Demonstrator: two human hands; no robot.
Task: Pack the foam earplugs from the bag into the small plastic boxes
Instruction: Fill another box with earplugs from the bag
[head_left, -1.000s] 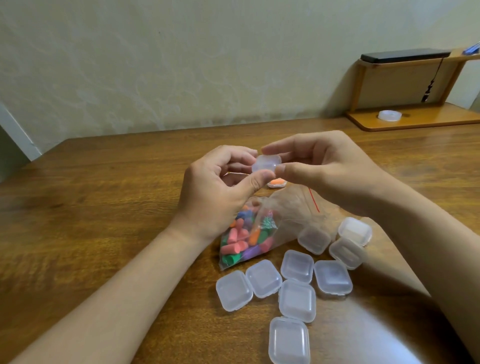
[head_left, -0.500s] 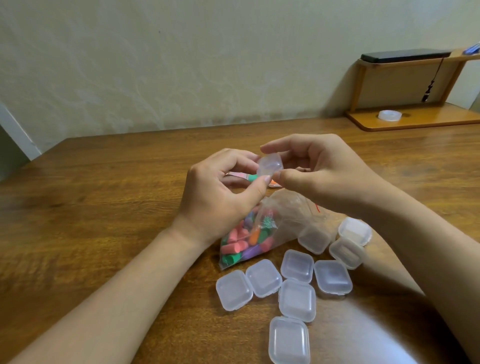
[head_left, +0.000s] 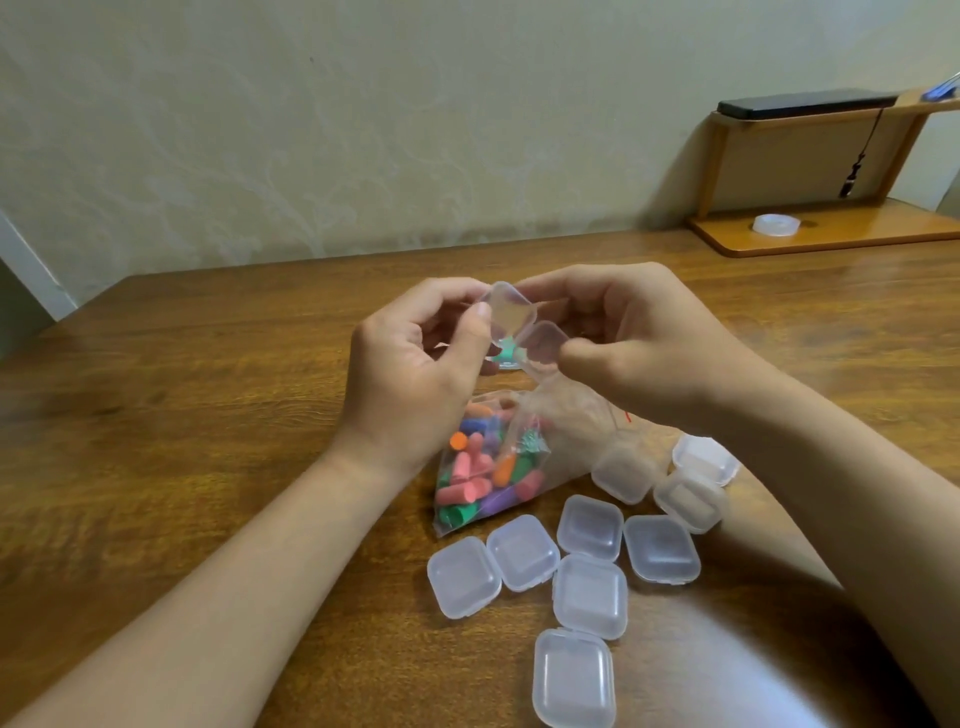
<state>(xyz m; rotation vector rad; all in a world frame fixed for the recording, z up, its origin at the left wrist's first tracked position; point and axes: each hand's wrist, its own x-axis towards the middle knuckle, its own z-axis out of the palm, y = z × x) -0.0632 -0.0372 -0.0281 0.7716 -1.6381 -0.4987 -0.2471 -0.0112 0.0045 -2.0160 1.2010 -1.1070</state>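
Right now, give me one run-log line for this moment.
left hand: grips small box | right hand: grips same box | box: held above table, lid open | bag: on table, earplugs inside | other boxes: shut, near bag

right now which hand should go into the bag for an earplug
Probably the right hand: the zip end of the bag lies just beneath it, while the left hand can hold the open box alone.
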